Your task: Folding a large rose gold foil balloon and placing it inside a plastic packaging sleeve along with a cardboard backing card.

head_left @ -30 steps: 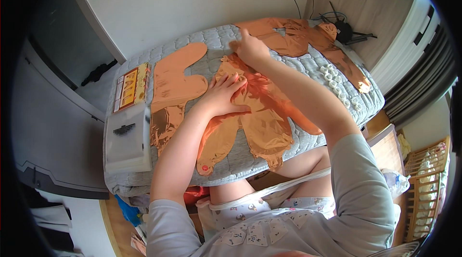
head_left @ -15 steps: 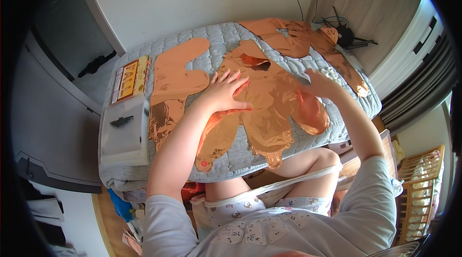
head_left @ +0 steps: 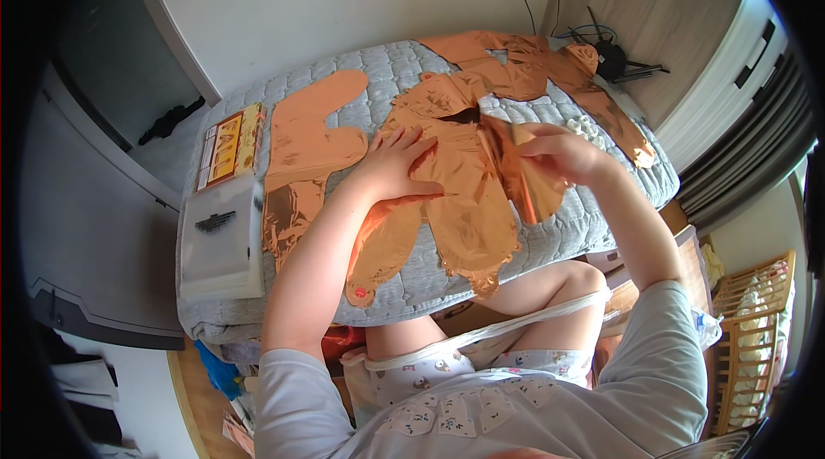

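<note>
on the near part of the grey quilted mattress (head_left: 563,242) lies the flat copper foil shape (head_left: 468,223), just before the person's knees (head_left: 584,278). the left hand (head_left: 397,168) rests palm down on it, its fingers spread wide and gripping nothing. the right hand (head_left: 569,155) has its fingers bent together and holds a lifted flap of this same foil (the exact grip i cannot tell). at the left is a stack of clear bags (head_left: 219,266), then a colourful packet (head_left: 232,145). beyond the right hand are white rolls (head_left: 586,130), and farther, more copper foil (head_left: 524,81) beside a black device (head_left: 611,58).
</note>
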Motion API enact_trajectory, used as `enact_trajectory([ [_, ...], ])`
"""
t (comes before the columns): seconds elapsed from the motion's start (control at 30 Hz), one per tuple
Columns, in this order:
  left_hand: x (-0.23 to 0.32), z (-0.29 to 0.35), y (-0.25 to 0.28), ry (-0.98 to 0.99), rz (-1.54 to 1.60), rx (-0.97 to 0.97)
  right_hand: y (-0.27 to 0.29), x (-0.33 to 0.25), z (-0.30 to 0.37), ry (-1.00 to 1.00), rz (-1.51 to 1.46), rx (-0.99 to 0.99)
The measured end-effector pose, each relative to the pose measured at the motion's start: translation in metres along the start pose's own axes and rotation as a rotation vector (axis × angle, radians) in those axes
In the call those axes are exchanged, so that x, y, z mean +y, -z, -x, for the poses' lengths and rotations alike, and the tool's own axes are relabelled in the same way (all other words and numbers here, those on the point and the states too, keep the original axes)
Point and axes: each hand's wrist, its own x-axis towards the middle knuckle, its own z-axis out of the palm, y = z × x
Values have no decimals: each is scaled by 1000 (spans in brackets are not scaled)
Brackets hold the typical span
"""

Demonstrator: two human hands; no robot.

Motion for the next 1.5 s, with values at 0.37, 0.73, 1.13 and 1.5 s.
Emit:
enact_trajectory([
  [0.37,-9,0,-5,-2,-28,10,-50,5,-40,185,486,-51],
  [0.73,-4,2,-2,33,-25,-19,-30,35,-109,454,1160,367],
  [1.13,-10,-5,-7,-4,-42,3,-49,29,-116,359,1236,332],
  [1.5,-12,-8,-16,1,-50,21,-69,47,-118,334,1242,536],
])
